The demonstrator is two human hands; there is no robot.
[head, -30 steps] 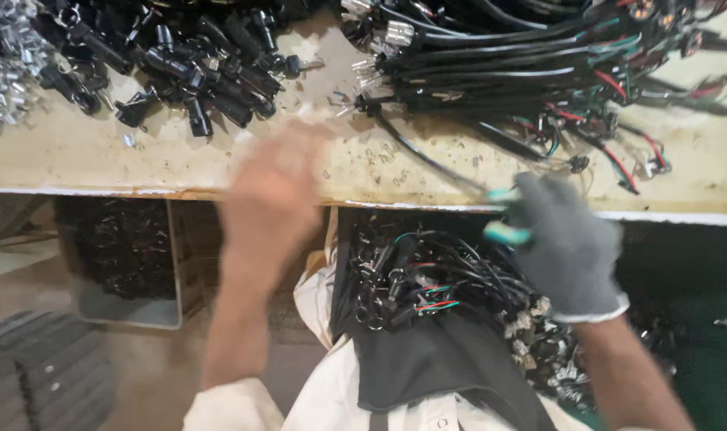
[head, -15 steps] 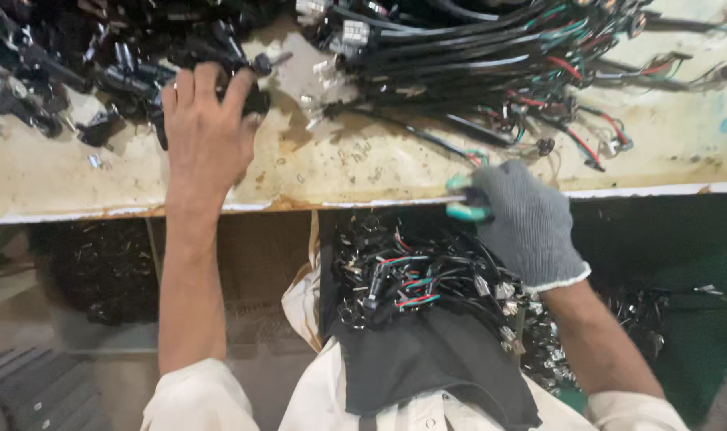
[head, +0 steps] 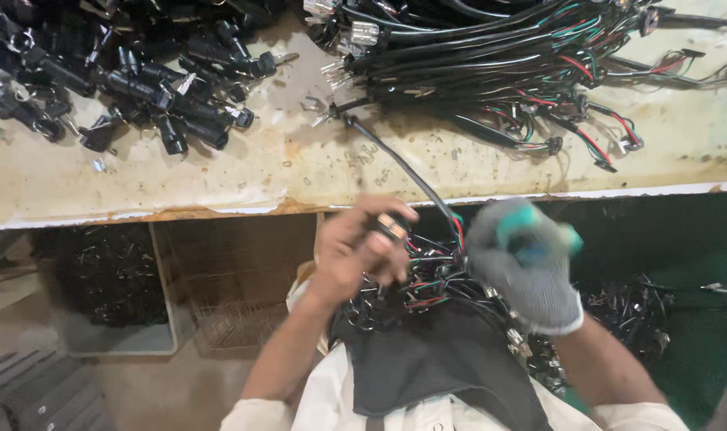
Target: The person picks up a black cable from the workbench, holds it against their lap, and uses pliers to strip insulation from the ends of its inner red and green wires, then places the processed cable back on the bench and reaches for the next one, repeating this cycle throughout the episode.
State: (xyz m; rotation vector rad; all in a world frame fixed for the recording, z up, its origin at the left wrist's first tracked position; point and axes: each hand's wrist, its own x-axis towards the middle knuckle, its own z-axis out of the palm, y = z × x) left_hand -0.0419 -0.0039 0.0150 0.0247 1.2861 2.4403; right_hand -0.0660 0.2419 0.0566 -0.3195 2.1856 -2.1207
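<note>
The bench [head: 459, 172] runs across the top, pale and stained, its front edge just above both hands. On its right half lies a thick bundle of harnesses [head: 491, 64], black cables with red and green wires and small plugs at the ends. On its left half sits a pile of black parts [head: 140, 80], loosely heaped. Below the bench at left stands a bin [head: 108, 279] with more dark pieces in it. In the person's lap a tangle of wires [head: 427, 279] rests on a dark cloth [head: 443, 367].

One black cable [head: 395, 164] leads from the harnesses over the bench edge down to the hands. The gloved right hand [head: 527, 263], blurred, is closed around something teal; I cannot tell what it is. The bare left hand [head: 359, 251] is curled shut on a small black part [head: 391, 227] with a coppery face, just under the bench edge and beside the cable.
</note>
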